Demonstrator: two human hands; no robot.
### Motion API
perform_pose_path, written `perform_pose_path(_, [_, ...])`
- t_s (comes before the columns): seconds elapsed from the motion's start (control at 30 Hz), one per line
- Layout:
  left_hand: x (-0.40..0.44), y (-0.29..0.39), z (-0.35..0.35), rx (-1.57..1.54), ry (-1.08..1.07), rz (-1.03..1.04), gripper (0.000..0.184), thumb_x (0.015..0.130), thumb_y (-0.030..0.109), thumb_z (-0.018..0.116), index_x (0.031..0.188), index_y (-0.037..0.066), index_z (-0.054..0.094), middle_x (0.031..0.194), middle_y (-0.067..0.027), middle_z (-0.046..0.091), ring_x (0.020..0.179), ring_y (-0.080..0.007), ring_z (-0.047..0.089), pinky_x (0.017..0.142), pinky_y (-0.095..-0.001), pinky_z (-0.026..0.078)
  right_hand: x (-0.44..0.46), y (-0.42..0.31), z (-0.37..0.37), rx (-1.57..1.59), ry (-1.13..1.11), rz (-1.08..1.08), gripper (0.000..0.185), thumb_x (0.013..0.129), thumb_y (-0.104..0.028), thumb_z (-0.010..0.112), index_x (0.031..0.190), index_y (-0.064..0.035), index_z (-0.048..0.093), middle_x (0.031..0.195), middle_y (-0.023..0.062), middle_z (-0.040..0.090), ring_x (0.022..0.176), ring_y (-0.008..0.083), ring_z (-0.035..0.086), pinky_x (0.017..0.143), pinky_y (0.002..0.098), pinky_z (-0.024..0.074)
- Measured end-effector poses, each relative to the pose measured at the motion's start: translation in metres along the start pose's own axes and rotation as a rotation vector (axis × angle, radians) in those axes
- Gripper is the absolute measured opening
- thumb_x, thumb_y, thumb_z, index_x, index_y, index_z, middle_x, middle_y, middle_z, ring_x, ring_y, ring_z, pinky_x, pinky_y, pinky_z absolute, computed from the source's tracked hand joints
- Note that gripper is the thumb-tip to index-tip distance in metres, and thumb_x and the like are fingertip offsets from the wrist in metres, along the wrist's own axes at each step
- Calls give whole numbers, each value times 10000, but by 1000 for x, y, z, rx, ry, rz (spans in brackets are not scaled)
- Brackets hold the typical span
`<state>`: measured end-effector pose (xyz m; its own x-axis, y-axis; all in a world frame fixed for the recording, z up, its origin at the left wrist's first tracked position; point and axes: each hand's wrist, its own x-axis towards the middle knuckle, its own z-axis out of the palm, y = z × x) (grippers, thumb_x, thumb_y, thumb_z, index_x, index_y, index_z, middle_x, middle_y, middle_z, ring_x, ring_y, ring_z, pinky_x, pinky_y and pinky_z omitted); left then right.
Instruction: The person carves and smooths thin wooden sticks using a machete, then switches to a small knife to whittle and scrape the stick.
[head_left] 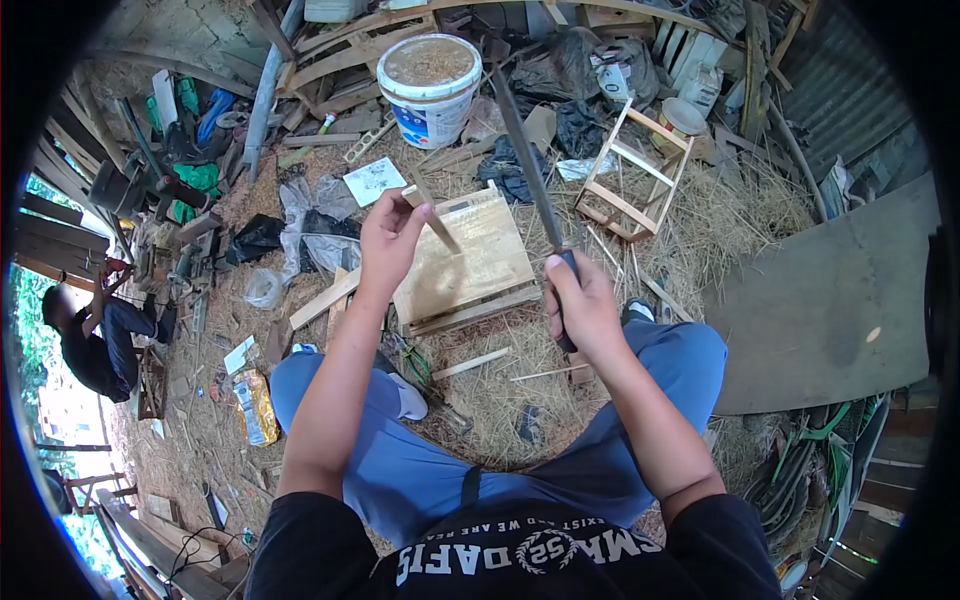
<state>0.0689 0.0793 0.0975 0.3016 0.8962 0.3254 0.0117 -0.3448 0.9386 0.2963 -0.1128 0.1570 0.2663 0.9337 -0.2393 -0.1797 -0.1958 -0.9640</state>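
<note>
My left hand pinches a short wooden stick near its upper end. The stick slants down toward a low wooden block-like table; I cannot tell whether its lower end touches the top. My right hand is wrapped around the black handle of a machete. The long dark blade points up and away from me, to the right of the stick and apart from it. Both hands are above my spread knees, with the low table between and beyond them.
Beyond the table stands a white bucket. A small wooden frame lies at the right, near a large flat panel. Wood strips and straw cover the ground. Another person sits far left.
</note>
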Motion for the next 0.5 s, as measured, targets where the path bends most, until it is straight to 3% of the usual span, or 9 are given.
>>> perform_pose_path(0.1, [-5, -3, 4, -26, 17, 13, 193, 1005, 7, 697, 1181, -8, 617, 1000, -39, 685, 919, -101, 685, 823, -246, 548, -4, 7, 11, 23, -97, 17, 313, 1082, -348, 594, 1072, -35, 608, 663, 4, 540, 449, 92, 504, 423, 265, 396])
perform_pose_path(0.3, [-18, 3, 23, -13, 28, 93, 445, 965, 5, 752, 1370, 53, 574, 1025, -63, 645, 875, -104, 670, 737, -251, 558, -12, 13, 31, -3, -174, 31, 291, 1082, -310, 595, 1012, -28, 614, 639, -6, 526, 461, 78, 501, 428, 271, 395])
perform_pose_path(0.5, [-13, 6, 25, 228, 50, 241, 292, 964, 43, 759, 1232, 29, 644, 1072, -105, 668, 884, -161, 692, 776, -284, 596, -10, 20, 39, -43, -162, -32, 304, 1069, -316, 615, 1005, -19, 625, 607, -5, 549, 437, 90, 519, 413, 290, 394])
